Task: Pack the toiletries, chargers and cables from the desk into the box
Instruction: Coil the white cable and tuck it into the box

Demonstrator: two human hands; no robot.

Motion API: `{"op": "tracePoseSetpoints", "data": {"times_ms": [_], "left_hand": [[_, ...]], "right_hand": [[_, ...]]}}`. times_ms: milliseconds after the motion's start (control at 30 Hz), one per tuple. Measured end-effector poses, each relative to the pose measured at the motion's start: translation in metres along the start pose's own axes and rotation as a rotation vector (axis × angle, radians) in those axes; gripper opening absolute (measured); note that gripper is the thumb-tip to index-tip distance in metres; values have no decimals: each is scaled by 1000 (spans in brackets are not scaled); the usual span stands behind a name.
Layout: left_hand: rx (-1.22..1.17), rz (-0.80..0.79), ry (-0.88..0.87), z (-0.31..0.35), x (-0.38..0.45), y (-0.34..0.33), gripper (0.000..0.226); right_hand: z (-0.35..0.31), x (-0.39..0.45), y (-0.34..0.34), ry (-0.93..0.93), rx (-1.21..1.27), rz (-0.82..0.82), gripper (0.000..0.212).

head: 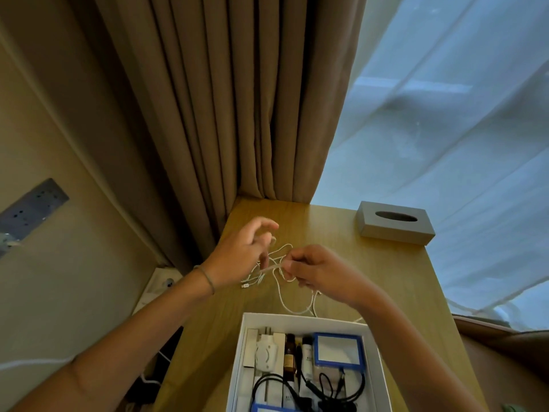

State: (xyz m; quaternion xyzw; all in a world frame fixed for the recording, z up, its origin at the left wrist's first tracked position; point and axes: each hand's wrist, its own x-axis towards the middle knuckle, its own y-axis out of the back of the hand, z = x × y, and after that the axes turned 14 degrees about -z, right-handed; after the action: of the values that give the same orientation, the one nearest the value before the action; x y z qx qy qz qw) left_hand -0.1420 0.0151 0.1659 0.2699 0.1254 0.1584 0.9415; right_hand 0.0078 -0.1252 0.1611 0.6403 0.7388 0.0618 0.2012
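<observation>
My box [237,367] runs off the bottom edge, my left hand [237,254] covers part of the white cable [282,295], fingertips blurred

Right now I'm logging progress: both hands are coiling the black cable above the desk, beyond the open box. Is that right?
Not quite. The head view shows the cable is white, not black; the black cables already lie in the box. The rest holds: the left hand and right hand work it above the desk.
</observation>
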Motion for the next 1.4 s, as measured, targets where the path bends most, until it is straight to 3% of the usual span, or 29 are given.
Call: {"op": "tracePoseSetpoints", "data": {"times_ms": [167, 233, 300, 400, 467, 567, 667, 767, 900, 1067, 1167, 1400], "left_hand": [[-33, -394, -50, 5, -10, -9, 77], [-8, -407, -123, 7, -10, -15, 66], [-70, -250, -175, 5, -10, -21, 52], [-261, 112, -148, 0, -7, -26, 47], [-334, 260, -131, -2, -6, -26, 44], [-480, 377, -117, 1, -3, -28, 44], [-848, 403, -114, 8, 3, -28, 49], [-1010, 425, -78, 11, 8, -25, 49], [-849, 499, -26, 6, 12, -25, 47], [-341, 553, -67, -17, 16, -26, 48], [-127, 408, -78, -26, 14, -30, 54], [-26, -302, -117, -28, 2, -42, 94]], "right_hand": [[-11, -5, 15, 37, -149, 99, 31], [-14, -3, 16, 53, -161, 132, 31], [-14, -1, 15, 64, -102, 184, 33], [-7, 2, 9, 53, 10, 264, 34], [-2, 5, 0, 43, 101, 290, 33], [2, 12, -18, 37, 179, 298, 33], [4, 19, -41, 23, 207, 263, 33], [5, 23, -61, 15, 254, 229, 37], [11, 24, -77, -36, 228, 172, 38], [14, 12, -71, -128, 0, 69, 35], [12, 4, -54, -139, -163, 118, 30], [4, -2, -27, -106, -188, 319, 27]]}}
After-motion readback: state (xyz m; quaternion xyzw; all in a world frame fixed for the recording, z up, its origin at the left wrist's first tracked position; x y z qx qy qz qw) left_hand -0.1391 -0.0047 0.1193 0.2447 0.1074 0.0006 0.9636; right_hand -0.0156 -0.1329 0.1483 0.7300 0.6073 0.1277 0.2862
